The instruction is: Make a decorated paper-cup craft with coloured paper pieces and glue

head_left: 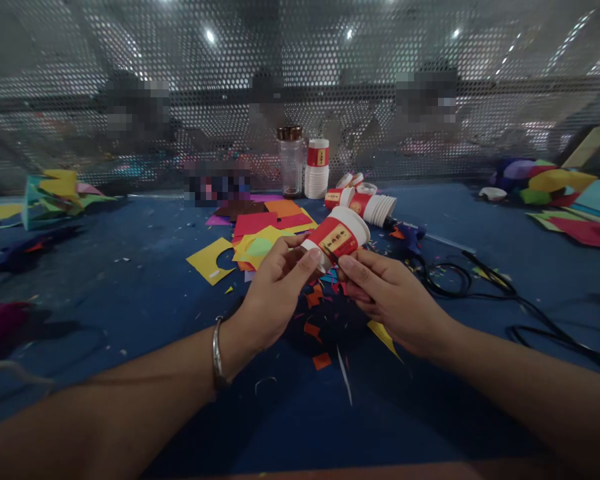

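A red and white paper cup (334, 233) with a gold label lies tilted in the air, its wide rim up and to the right. My left hand (275, 287) is closed around its narrow base end, thumb on the near side. The fingers of my right hand (387, 293) are pinched together at the cup's lower right side. A thin dark line runs from those fingertips across the cup wall; what they pinch is too small to make out. Beneath the hands, orange paper scraps (322, 361) and other bits lie on the blue table (170, 413).
Coloured paper sheets (255, 225) lie behind the cup. A glass jar (291, 163), a cup stack (317, 170) and fallen cups (375, 208) are at the back. To the right lie a glue gun (407, 235) and a looped black cable (525, 300). A perforated metal screen (320, 60) stands behind.
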Available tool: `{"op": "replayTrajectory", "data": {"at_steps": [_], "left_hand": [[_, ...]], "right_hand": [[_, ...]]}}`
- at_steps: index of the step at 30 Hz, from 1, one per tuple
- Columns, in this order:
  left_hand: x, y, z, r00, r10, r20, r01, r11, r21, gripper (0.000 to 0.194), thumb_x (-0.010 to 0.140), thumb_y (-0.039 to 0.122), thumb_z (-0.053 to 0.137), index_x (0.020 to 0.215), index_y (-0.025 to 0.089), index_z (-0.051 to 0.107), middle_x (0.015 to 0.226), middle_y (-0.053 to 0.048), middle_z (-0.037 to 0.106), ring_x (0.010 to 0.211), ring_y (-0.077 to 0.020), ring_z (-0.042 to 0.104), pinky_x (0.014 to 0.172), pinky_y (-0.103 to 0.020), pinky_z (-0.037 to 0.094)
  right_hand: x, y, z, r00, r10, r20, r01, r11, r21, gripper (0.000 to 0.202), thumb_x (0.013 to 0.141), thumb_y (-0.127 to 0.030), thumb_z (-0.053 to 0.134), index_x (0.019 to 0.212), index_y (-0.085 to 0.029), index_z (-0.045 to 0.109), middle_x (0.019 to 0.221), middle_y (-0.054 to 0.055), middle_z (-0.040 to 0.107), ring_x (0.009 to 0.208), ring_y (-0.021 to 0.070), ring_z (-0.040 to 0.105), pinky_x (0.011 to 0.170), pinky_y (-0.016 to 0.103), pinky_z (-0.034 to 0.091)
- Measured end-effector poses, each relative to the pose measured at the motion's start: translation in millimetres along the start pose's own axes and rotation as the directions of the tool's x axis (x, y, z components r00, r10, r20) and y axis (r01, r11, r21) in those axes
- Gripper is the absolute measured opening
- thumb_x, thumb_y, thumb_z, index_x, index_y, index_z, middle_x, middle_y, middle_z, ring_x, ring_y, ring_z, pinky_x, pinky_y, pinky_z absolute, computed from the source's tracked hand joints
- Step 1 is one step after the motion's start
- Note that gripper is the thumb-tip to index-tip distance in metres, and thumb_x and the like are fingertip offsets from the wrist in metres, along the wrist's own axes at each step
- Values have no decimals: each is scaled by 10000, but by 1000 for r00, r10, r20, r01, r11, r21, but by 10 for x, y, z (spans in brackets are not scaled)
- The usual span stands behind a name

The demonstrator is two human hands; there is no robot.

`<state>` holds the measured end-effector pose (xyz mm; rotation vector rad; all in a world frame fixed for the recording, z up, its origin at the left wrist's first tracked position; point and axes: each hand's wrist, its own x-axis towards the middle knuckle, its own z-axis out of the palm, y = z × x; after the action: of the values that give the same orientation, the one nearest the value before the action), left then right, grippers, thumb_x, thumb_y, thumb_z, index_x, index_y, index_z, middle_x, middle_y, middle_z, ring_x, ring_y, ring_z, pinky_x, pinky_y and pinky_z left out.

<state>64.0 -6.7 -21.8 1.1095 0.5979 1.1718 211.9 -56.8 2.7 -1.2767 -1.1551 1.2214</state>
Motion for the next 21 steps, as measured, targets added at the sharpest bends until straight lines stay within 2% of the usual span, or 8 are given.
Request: {"op": "replayTrajectory", "data": {"at_steps": [5,12,17,21], "left_hand": [[14,14,13,1000,17,0,-17,1000,6,272,805,280,752,1004,195,587,897,-6,705,869,-139,652,886,-333,517],[28,32,23,998,61,-27,-61,998,-13,246,803,252,744,1003,198,612,928,-3,718,859,-131,657,872,-310,511],[27,27,-12,995,97,-16,-95,990,103,315,833,275,720,1105,191,585,983,-28,703,914,-153,661,892,-319,503],[14,28,-35,990,130,52,-138,967,214,359,859,326,697,1154,176,559,1088,-82,685,986,-195,659,913,-358,502]], "right_hand": [[17,8,-4,1000,-15,-9,15,1000,-12,372,815,-518,700,759,-192,530,597,-78,411,502,53,361,438,188,247],[41,4,16,999,-30,43,27,998,62,417,806,-540,710,713,-203,483,530,-110,347,430,37,222,397,201,152],[18,11,18,999,-9,36,6,997,73,363,849,-505,685,763,-195,517,541,-105,341,435,35,218,401,198,142],[-9,20,17,999,-5,37,3,998,61,373,854,-513,679,756,-198,506,538,-105,337,435,36,219,399,194,149]]}}
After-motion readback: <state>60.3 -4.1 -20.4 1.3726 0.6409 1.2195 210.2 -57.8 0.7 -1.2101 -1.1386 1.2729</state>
